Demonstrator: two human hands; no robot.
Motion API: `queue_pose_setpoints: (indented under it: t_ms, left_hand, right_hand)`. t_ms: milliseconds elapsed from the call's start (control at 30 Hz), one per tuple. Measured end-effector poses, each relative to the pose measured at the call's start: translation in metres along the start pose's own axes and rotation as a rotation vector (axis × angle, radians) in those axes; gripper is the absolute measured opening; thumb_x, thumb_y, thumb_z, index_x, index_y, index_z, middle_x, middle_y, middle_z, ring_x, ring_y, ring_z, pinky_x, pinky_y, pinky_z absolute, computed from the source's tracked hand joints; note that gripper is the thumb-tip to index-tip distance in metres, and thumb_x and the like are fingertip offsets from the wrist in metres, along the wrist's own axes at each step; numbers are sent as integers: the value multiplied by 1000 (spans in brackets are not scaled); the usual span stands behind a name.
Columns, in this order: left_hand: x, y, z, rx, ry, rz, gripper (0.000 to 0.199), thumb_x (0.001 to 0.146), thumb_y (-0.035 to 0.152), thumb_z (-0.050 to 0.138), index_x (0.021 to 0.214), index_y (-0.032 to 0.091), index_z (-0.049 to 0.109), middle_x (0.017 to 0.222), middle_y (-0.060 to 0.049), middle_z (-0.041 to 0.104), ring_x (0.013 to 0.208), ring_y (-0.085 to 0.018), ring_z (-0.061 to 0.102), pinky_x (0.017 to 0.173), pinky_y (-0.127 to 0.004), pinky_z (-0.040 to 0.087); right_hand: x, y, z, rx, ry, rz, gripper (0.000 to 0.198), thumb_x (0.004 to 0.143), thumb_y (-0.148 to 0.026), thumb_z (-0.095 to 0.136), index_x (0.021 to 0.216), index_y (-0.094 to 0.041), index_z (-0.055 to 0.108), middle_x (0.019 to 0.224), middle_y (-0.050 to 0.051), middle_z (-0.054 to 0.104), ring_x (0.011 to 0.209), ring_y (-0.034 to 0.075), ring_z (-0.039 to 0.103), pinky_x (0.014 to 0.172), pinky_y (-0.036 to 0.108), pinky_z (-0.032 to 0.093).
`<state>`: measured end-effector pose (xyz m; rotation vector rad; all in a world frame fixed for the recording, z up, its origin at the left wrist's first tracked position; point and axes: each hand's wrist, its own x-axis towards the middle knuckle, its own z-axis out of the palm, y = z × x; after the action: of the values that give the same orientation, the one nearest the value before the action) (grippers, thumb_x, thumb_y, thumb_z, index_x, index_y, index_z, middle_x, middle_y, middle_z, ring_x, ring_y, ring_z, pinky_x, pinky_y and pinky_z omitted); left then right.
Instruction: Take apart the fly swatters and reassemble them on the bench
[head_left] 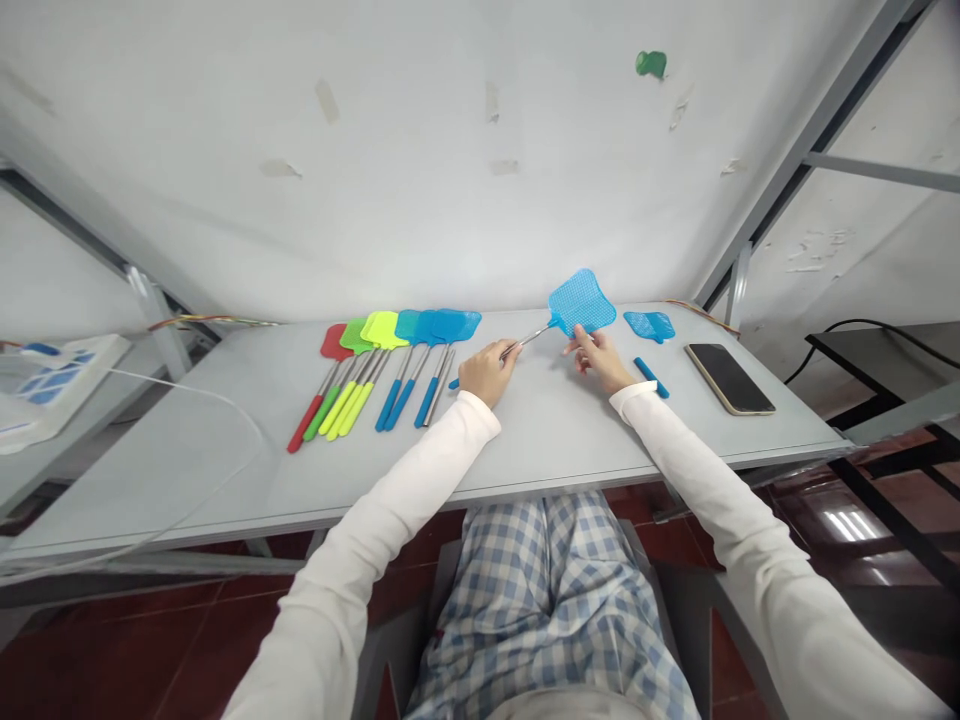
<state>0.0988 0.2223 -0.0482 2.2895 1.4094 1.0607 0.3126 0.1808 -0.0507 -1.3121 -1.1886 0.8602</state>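
My left hand [486, 372] is closed around the thin metal shaft of a blue fly swatter [582, 301], and a bit of blue handle shows at the hand's left. The swatter's mesh head is raised above the table and tilts up to the right. At the lower edge of that head is my right hand [598, 358], fingers apart, its fingertips touching or just overlapping the mesh. A loose blue swatter head [649, 326] and a short blue handle [651, 377] lie to the right of that hand.
Left of my hands, several fly swatters lie in a row: a red one [306, 422], a green one [322, 412], yellow ones [358, 405] and blue ones [403, 402]. A phone [729, 379] lies at the right of the grey table [225, 490]. A white wall [420, 200] stands behind.
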Motion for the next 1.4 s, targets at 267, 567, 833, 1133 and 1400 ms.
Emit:
queue_pose_setpoints:
  t_ms: [267, 567, 833, 1133, 1400]
  left_hand:
    - [0, -28, -72, -657, 119, -310, 32, 87, 31, 47, 114, 19, 60, 80, 1, 63, 41, -6, 43, 41, -21, 33]
    - [-15, -65, -97, -626, -50, -512, 32, 73, 24, 60, 103, 13, 57, 76, -2, 70, 70, -14, 65, 70, -26, 50]
    - [-7, -82, -73, -567, -72, -502, 30, 71, 26, 62, 98, 14, 60, 79, -4, 71, 93, -19, 67, 95, -35, 46]
    - [4, -74, -41, -238, -148, -336, 33, 79, 29, 58, 108, 14, 62, 101, -10, 69, 99, -21, 64, 95, -36, 46]
    - [-10, -34, -30, 328, -191, -178, 35, 86, 14, 45, 120, 11, 52, 124, -21, 52, 114, -29, 58, 95, -40, 46]
  right_hand:
    - [-19, -4, 49, -881, -340, -613, 46, 99, -40, 27, 107, -16, 67, 105, 13, 60, 96, 22, 52, 92, 38, 39]
    - [-9, -10, 147, -1097, -521, -674, 48, 100, -45, 26, 139, -30, 49, 131, 15, 44, 109, 25, 45, 94, 43, 34]
    - [1, -15, 131, -1171, -345, -615, 51, 101, -43, 22, 107, -16, 66, 107, 13, 58, 100, 23, 49, 87, 35, 32]
    - [-10, -19, 131, -1162, -440, -417, 38, 95, -48, 42, 111, -17, 56, 88, 8, 71, 83, 21, 63, 88, 35, 29]
    - [-12, -19, 89, -1273, -391, -315, 24, 90, -29, 44, 108, -17, 56, 93, 10, 72, 83, 25, 67, 74, 33, 36]
